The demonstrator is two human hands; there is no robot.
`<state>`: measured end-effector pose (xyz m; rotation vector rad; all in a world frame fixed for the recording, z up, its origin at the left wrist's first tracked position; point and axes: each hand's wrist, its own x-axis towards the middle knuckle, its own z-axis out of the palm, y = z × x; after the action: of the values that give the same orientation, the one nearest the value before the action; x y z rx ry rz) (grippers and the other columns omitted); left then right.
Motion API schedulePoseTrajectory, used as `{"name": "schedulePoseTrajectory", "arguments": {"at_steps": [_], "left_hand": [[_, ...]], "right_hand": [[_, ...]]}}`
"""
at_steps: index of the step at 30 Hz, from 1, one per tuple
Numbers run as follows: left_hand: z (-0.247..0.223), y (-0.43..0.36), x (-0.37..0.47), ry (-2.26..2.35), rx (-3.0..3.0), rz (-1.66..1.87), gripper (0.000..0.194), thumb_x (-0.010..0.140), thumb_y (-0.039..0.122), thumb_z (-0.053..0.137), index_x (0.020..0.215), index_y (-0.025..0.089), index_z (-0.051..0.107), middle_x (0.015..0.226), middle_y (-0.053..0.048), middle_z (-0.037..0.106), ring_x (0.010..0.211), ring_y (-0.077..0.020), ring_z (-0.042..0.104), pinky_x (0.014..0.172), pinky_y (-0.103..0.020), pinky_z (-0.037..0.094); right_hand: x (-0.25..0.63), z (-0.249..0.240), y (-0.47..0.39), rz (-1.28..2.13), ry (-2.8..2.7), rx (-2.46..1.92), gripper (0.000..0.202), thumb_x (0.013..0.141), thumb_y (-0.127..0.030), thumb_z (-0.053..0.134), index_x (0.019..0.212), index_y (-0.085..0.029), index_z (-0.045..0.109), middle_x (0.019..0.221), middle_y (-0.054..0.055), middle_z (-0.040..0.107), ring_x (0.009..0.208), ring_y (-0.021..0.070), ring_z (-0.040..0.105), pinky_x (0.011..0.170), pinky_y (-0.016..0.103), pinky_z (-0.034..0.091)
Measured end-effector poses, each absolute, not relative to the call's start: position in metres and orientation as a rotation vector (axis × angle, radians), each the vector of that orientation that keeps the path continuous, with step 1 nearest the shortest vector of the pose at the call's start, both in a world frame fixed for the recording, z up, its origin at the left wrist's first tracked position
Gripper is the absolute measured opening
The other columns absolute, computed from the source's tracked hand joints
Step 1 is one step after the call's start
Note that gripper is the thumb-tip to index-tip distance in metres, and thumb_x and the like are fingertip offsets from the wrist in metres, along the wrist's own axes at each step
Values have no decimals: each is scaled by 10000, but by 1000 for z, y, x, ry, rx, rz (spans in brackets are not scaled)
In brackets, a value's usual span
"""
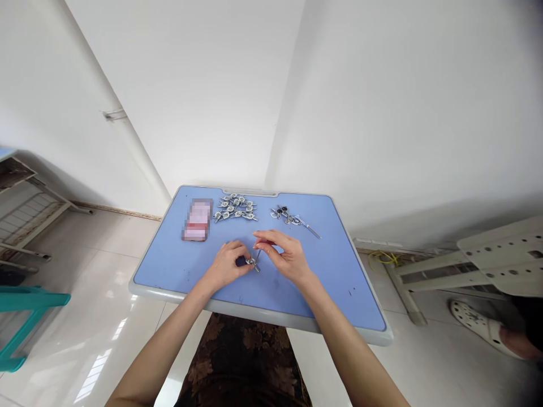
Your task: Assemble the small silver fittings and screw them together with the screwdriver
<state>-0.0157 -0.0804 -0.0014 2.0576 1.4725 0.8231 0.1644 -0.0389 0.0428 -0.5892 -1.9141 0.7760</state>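
With its fingertips, my left hand point(229, 264) grips a small silver metal part point(251, 262) low over the blue tabletop point(178, 265). My right hand point(285, 253) pinches a thin metal rod point(258, 255) between thumb and finger. The rod's lower end comes down at the metal part; whether it sits in the part is too small to tell. Behind the left hand lies a cluster of similar metal parts point(235, 208). A smaller group of metal and black pieces point(283, 212) is at the back right, with a thin pointed tool point(309, 226) beside it.
A pixelated pinkish flat object point(197, 220) lies at the table's left. White walls point(212, 85) rise behind. A teal stool point(29, 311) stands left, and a pale metal frame point(432, 271) right. Another person's foot in a white clog point(479, 322) shows at far right.
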Motion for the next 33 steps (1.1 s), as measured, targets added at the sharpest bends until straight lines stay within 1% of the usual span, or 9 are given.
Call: {"name": "schedulePoseTrajectory", "arguments": {"at_steps": [5,10,16,20,23,26,30,31,33], "left_hand": [[1,-81,-15,1478,2065,836,72,771,216,693,779,194,624,878,-21,612,853,-193,571,819,-334,426],[3,-82,-15,1472,2061,822,93,778,235,702,785,195,619,901,-26,626,916,-211,580,852,-350,420],[1,-82,-15,1476,2050,811,75,786,240,690,793,197,629,910,-27,627,880,-204,585,841,-352,426],[1,-82,-15,1475,2043,826,71,779,227,694,786,200,628,894,-24,619,876,-201,578,826,-338,432],[2,-82,-15,1480,2050,827,81,773,218,699,786,193,623,894,-23,616,870,-199,578,824,-340,425],[5,-83,-14,1485,2048,811,85,780,227,698,786,191,622,913,-25,626,869,-199,585,833,-351,419],[8,-83,-13,1483,2039,818,83,781,219,701,779,196,622,900,-32,638,901,-215,588,844,-352,430],[8,-83,-13,1479,2040,826,82,778,212,703,781,196,623,903,-35,640,915,-220,587,850,-352,432],[7,-83,-14,1470,2041,834,81,776,206,706,788,195,626,935,-40,644,937,-223,587,868,-356,431]], "right_hand": [[164,43,-37,641,-1967,-576,299,886,-229,606,1173,-303,643,809,12,686,702,149,643,679,302,564],[170,46,-38,972,-1957,-529,382,951,-249,478,1325,-307,534,1072,52,688,899,169,684,812,366,587],[166,42,-38,861,-1901,-622,217,871,-278,623,1083,-271,665,849,21,685,740,154,659,696,313,583],[163,38,-35,689,-1970,-626,200,858,-270,642,1058,-270,649,775,14,648,681,154,618,654,307,549],[165,38,-32,591,-2019,-587,286,893,-235,588,1170,-299,616,782,8,648,693,154,610,698,320,540],[169,41,-33,707,-2061,-555,414,940,-240,505,1346,-321,495,889,23,661,786,158,633,763,336,544],[173,47,-35,1015,-2034,-512,472,993,-232,352,1454,-334,349,1192,72,618,946,159,651,814,357,560],[173,48,-35,1030,-2025,-491,453,992,-226,352,1430,-335,396,1186,68,628,926,155,659,809,356,564],[172,48,-34,939,-2030,-470,375,977,-210,397,1287,-326,574,1018,43,693,858,155,670,801,354,566]]}}
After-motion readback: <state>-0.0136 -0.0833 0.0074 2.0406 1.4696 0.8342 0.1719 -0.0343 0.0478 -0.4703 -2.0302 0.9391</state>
